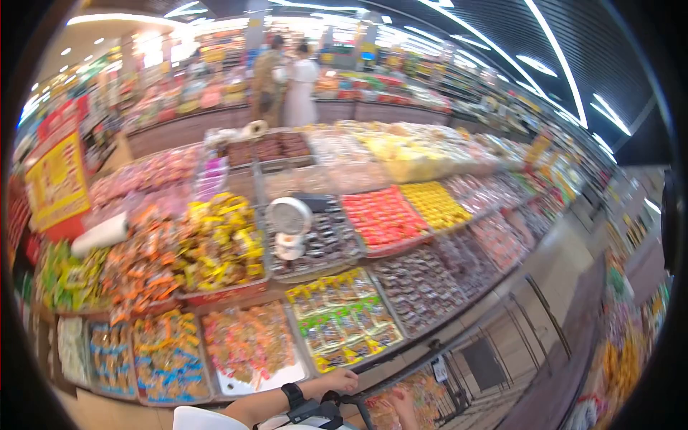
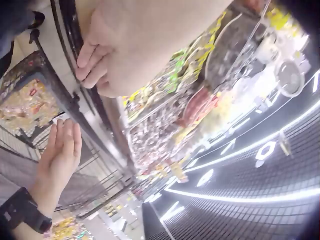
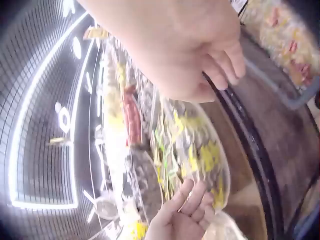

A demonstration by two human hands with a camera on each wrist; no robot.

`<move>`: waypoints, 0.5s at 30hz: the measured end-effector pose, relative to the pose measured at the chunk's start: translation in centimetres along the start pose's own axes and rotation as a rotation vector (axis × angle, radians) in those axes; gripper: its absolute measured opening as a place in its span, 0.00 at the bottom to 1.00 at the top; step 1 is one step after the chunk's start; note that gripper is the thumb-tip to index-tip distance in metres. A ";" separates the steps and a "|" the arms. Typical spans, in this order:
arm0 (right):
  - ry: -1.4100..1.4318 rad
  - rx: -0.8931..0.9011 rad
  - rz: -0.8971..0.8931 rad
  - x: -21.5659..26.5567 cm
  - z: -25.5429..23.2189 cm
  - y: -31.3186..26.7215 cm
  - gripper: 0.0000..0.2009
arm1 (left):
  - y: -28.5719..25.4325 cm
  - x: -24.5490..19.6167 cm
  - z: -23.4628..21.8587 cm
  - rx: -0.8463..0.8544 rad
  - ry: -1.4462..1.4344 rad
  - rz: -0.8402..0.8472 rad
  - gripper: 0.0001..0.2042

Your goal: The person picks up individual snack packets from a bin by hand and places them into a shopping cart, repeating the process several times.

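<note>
My left hand (image 1: 340, 381) hovers between the candy bins and a shopping cart (image 1: 494, 358), its fingers loosely bent and nothing in them. In the right wrist view, that left hand (image 3: 182, 215) overlaps a bin of yellow and green packets (image 3: 192, 145). The right hand (image 1: 403, 405) is over the near end of the cart. Seen from the left wrist, the right hand (image 2: 62, 150) has fairly straight fingers and an empty palm. Beside its fingertips in its own wrist view runs a dark cart rim (image 3: 250, 145). A clear package of mixed food (image 2: 30, 102) lies in the cart.
Tiered bins hold orange-wrapped candy (image 1: 143, 251), yellow packets (image 1: 222, 240) and red sweets (image 1: 383, 217). A white round-topped device (image 1: 289, 218) stands among them. Another display (image 1: 623, 358) borders the cart's right side. Two people (image 1: 287, 82) stand beyond the bins.
</note>
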State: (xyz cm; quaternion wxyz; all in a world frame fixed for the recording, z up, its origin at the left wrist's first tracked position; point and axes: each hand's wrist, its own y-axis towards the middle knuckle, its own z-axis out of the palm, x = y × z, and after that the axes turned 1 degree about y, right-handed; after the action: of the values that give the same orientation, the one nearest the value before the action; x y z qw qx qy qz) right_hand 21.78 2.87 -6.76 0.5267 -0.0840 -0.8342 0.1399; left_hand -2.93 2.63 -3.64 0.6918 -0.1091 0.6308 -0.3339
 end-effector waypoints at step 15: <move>-0.126 1.024 -0.554 17.6 22.7 1.9 0.18 | -16.9 9.7 -12.5 -1.140 -0.252 0.186 0.12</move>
State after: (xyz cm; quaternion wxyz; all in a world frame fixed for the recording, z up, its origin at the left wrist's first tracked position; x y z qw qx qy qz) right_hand -6.33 6.45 -1.51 0.4665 0.4111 -0.6809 0.3871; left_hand -20.44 -12.53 -3.99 0.6200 -0.4467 0.6307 0.1352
